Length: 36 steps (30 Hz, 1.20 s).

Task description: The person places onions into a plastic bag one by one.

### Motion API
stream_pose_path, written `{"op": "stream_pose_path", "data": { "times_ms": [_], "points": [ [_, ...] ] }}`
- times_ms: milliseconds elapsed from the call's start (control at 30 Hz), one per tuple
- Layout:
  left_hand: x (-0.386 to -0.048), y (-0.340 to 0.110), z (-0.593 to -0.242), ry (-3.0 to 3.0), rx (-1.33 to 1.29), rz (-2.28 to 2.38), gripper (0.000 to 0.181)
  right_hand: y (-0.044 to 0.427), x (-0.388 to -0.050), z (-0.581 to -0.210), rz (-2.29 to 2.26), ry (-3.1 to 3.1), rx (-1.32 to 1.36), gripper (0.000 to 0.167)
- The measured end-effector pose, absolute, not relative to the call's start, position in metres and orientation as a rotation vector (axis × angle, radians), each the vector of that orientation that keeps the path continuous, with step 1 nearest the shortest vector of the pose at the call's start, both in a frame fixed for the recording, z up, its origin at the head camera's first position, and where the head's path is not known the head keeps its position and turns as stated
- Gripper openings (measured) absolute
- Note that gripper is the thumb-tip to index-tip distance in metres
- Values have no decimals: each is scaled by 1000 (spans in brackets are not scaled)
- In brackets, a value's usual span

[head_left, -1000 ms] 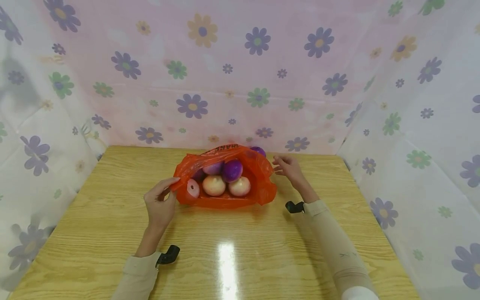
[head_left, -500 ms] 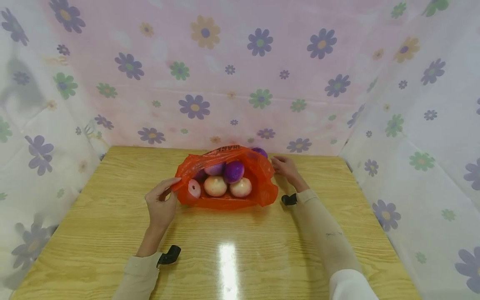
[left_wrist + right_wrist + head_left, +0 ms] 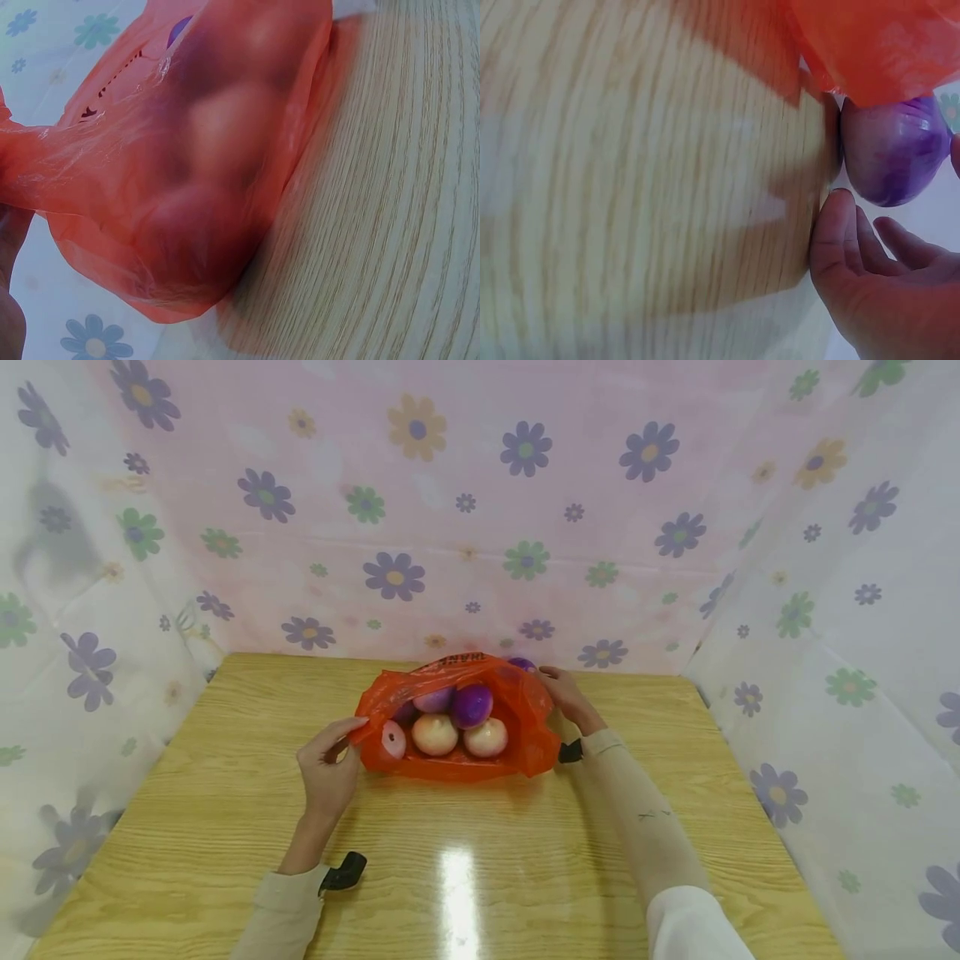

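Note:
A red plastic bag [image 3: 442,769] lies on its side with its mouth toward me. Inside it are several onions: pale ones [image 3: 435,736] in front, purple ones [image 3: 472,707] behind. My left hand [image 3: 327,772] pinches the bag's left rim between thumb and fingers; in the left wrist view the film [image 3: 97,180] is pulled taut toward that hand. Behind the bag's right side sits another purple onion [image 3: 522,663], mostly hidden in the head view. My right hand [image 3: 885,277] reaches beside this onion [image 3: 892,154], fingers loosely bent around air, a small gap between fingertips and skin.
The bag rests toward the back edge of a wooden table [image 3: 397,860]. Flowered cloth [image 3: 465,527] hangs behind the table and along both sides. A black wrist mount [image 3: 345,872] sticks out from the left cuff, another [image 3: 570,752] from the right.
My right hand has moved leftward, closer to the purple onion behind the bag. The left hand keeps its pinch on the bag rim. The whole head view has shifted slightly.

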<state>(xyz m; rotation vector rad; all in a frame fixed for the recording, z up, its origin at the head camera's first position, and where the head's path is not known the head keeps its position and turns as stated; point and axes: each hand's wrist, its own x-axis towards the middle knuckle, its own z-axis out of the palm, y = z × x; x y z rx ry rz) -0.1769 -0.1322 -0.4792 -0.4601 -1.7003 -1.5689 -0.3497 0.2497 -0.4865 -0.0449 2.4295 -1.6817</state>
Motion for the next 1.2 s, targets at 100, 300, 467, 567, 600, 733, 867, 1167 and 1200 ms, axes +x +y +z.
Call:
{"op": "stream_pose_path", "data": {
  "times_ms": [100,300,467,567,600,733,867,1167,1200],
  "points": [
    [-177,-132,-479,-1709,-455,-1557,25,247,-350,-485,-1674,2433,-38,63],
    [-177,-132,-479,-1730,-454,-1537,26,245,-351,-482,-1671,2441,-29,60],
    [-177,-132,-479,-1735,-455,-1542,26,247,-353,-484,-1661,2427,-22,61],
    [-177,-132,-479,-1727,-457,-1551,26,250,-354,-485,-1627,2427,-33,60],
    [-177,-132,-479,-1724,-457,-1553,26,251,-355,-486,-1617,2428,-43,60],
    [-177,-132,-479,-1716,-461,-1560,26,254,-355,-485,-1593,2431,-80,54],
    [-177,-132,-479,-1717,-456,-1557,25,256,-355,-484,-1612,2415,-107,51],
    [-175,-133,-479,-1717,-446,-1571,25,256,-350,-484,-1763,2332,1,52],
    [-175,-133,-479,-1717,-445,-1571,26,256,-350,-485,-1799,2312,24,53]
  ]
}}
